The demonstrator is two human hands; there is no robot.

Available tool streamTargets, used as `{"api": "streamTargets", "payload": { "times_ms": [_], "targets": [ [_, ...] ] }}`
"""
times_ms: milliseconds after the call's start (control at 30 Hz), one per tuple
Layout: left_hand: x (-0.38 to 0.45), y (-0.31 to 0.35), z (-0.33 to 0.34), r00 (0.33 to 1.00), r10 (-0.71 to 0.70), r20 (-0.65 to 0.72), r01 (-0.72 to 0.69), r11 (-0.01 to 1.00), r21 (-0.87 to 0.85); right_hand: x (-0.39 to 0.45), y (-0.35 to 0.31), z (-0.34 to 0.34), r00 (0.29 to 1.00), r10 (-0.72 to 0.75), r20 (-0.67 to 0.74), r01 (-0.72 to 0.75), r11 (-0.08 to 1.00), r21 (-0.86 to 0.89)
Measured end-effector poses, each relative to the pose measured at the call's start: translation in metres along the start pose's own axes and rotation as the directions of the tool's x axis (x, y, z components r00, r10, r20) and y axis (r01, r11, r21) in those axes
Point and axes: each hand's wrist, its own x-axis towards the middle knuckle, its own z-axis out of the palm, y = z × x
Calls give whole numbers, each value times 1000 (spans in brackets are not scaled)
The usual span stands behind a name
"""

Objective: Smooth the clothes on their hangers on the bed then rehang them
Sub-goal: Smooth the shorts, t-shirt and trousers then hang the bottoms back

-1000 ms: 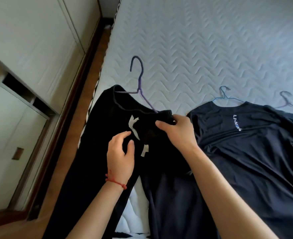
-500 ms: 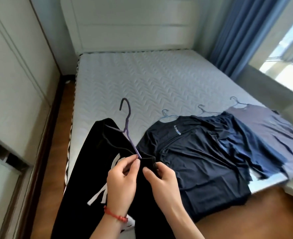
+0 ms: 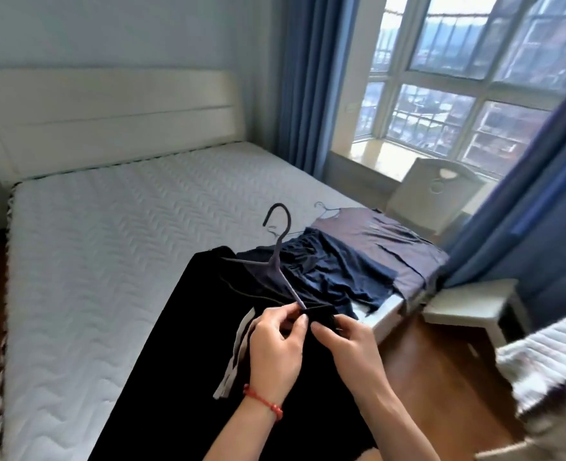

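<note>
1. The black fabric garment lies spread on the white quilted bed, at its near edge, with a dark purple plastic hanger at its top and two pale drawstring ends trailing over the cloth.
2. The left hand, with a red cord bracelet on the wrist, pinches the right end of the hanger arm between thumb and fingertips.
3. The right hand grips the bunched black cloth just beside that hanger end, fingers closed on the fabric.
4. The two hands almost touch.
5. The hanger's hook stands raised above the garment.
6. To the right lie a navy blue top and, beyond it, a greyish-purple shirt, each with a thin wire hanger near its top.
7. Blue curtains frame the window.
</note>
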Motion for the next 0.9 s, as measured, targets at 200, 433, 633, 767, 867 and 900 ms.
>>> {"api": "streamTargets", "payload": {
  "times_ms": [200, 433, 633, 767, 867, 900],
  "targets": [
    [-38, 61, 131, 980, 147, 135, -148, 989, -7, -15, -11, -147, 981, -46, -191, 46, 999, -5],
    [-69, 103, 236, 913, 174, 369, -140, 983, -118, -26, -12, -275, 926, -102, -362, 70, 992, -101],
    [-43, 96, 280, 915, 133, 380, -115, 991, -70, -9, 1, -340, 894, -103, -436, 45, 989, -141],
    [9, 67, 295, 938, 43, 343, -48, 999, 6, 20, 6, -369, 869, -90, -487, 17, 988, -152],
    [56, 41, 306, 957, -42, 288, 25, 998, 60, 54, 12, -393, 849, -97, -519, -3, 982, -188],
    [74, 33, 310, 961, -68, 268, 49, 996, 76, 68, 16, -401, 843, -96, -529, -13, 980, -198]
  ]
}}
